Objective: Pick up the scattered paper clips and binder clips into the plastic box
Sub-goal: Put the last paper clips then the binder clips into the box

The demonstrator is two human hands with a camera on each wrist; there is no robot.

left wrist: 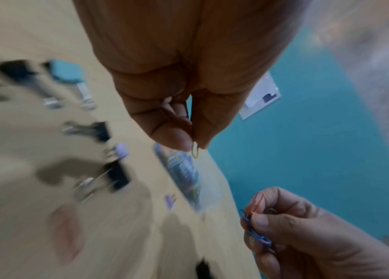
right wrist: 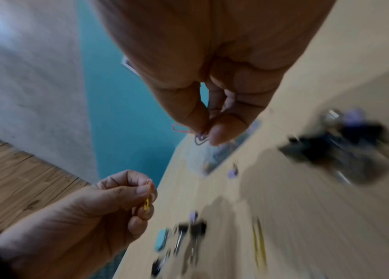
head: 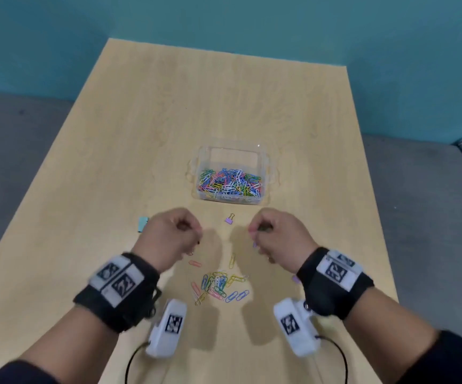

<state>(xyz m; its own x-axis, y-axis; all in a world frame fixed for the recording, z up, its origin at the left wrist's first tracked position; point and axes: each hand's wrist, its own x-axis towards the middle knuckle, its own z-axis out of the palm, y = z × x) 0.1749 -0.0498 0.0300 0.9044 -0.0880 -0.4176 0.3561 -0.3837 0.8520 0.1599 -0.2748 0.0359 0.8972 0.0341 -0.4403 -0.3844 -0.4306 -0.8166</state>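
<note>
A clear plastic box (head: 263, 159) half full of coloured paper clips stands mid-table. Both hands hover above the table, just short of the box. My left hand (head: 193, 239) pinches paper clips, a yellow clip (left wrist: 195, 152) showing between thumb and finger. My right hand (head: 254, 236) pinches several paper clips, a pink clip (right wrist: 180, 129) and a purple clip (right wrist: 200, 138) among them. A loose pile of paper clips (head: 218, 285) lies on the table between my wrists. A small purple binder clip (head: 230, 218) sits between the hands, near the box.
A teal binder clip (head: 142, 223) lies left of my left hand. Black and purple binder clips (left wrist: 117, 175) show blurred in the wrist views. The wooden table (head: 168, 120) ends at a teal wall behind, with grey floor at both sides.
</note>
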